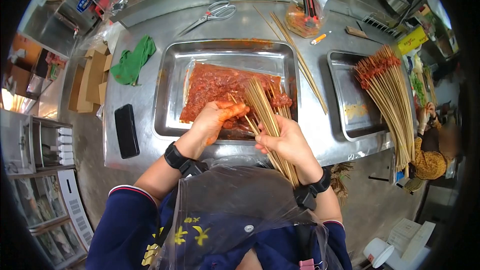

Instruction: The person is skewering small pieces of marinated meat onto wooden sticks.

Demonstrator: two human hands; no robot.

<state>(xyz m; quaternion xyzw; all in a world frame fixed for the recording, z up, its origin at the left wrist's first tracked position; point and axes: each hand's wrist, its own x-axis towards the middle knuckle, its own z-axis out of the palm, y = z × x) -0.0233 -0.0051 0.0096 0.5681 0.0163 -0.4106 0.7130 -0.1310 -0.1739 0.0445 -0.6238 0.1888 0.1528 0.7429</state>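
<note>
My right hand (287, 142) is closed around a thick bundle of bamboo skewers (262, 105), slanting up over the tray's near side. One single skewer (251, 124) sticks out from it toward my left hand (220, 119). The left fingers, smeared with red sauce, pinch at that skewer's end on what looks like a bit of marinated meat, mostly hidden by the fingers. Below both hands, a slab of red marinated meat (210, 85) lies in a steel tray (162, 95). Some loaded skewers (281, 100) rest at the tray's right side, partly covered by the bundle.
To the right, a second tray (345, 95) bears many meat-tipped skewers (390, 90). Scissors (215, 14), a green cloth (134, 62), a phone (127, 131), loose skewers (305, 70) and a tub (302, 22) surround the main tray. Another person (432, 157) works at far right.
</note>
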